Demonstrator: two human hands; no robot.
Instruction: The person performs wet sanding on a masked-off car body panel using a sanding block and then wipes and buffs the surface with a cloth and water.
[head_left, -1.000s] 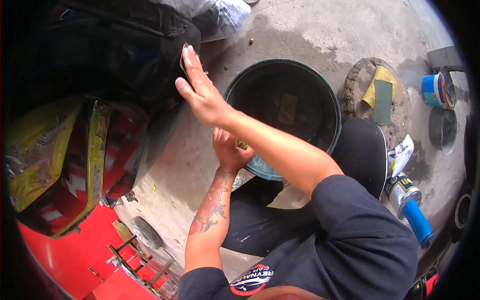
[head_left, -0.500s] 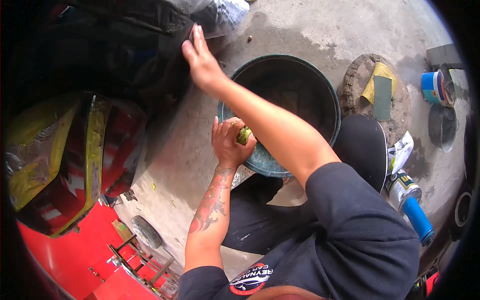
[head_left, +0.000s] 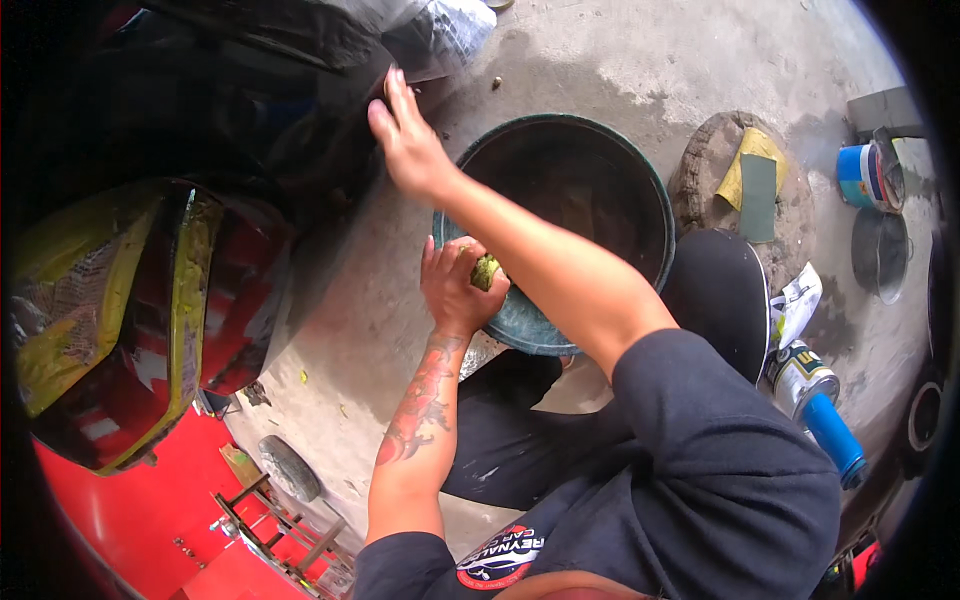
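The left hand (head_left: 455, 296) gripped a yellow-green sponge (head_left: 486, 271) at the rim of the tub (head_left: 530, 326). The right hand (head_left: 413, 150), fingers straight and thumb apart, was at the black panel (head_left: 250, 130); whether it held anything, I could not tell. Right of the tub, a grey-green sheet (head_left: 758, 205) overlapped a yellow sheet (head_left: 732, 185) on a round block (head_left: 698, 175).

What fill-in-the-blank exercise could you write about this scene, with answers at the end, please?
1. The ____ hand holds the yellow-green lump.
2. The right hand points its fingers toward the picture's ____ edge.
3. The green sheet partly covers the ____ sheet.
4. The cylinder beside the can is coloured ____.
Answers: left; top; yellow; blue.
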